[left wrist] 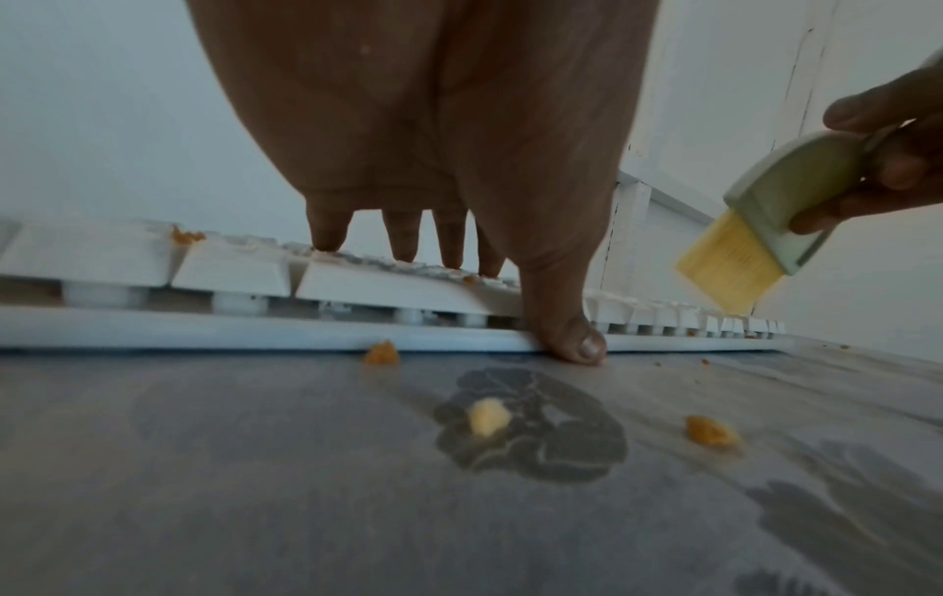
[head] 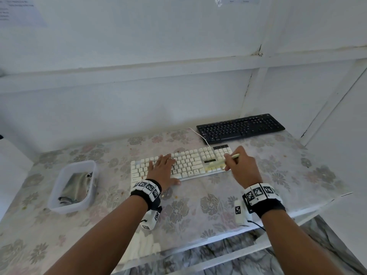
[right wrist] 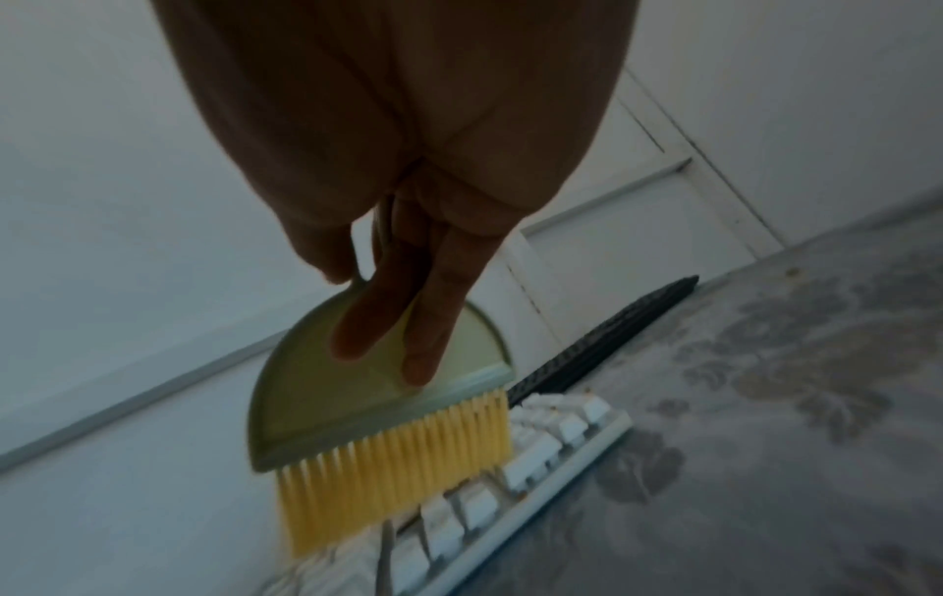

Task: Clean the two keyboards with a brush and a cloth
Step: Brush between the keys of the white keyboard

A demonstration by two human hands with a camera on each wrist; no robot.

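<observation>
A white keyboard (head: 184, 164) lies in the middle of the floral table. My left hand (head: 163, 168) rests flat on its left half, fingers (left wrist: 403, 238) straight on the keys and thumb at the front edge. My right hand (head: 241, 165) grips a pale green brush (right wrist: 377, 387) with yellow bristles (right wrist: 403, 459) that touch the keys near the right end. The same brush (left wrist: 781, 205) shows at the right of the left wrist view. A black keyboard (head: 240, 128) lies behind, at the back right. A grey cloth (head: 76, 186) sits in a clear tub.
The clear plastic tub (head: 57, 185) stands at the left of the table. Orange crumbs (left wrist: 709, 429) lie on the tablecloth before the white keyboard and some on its keys. A white cable (head: 200, 135) runs back from the white keyboard. The table's front edge (head: 218, 241) is near my forearms.
</observation>
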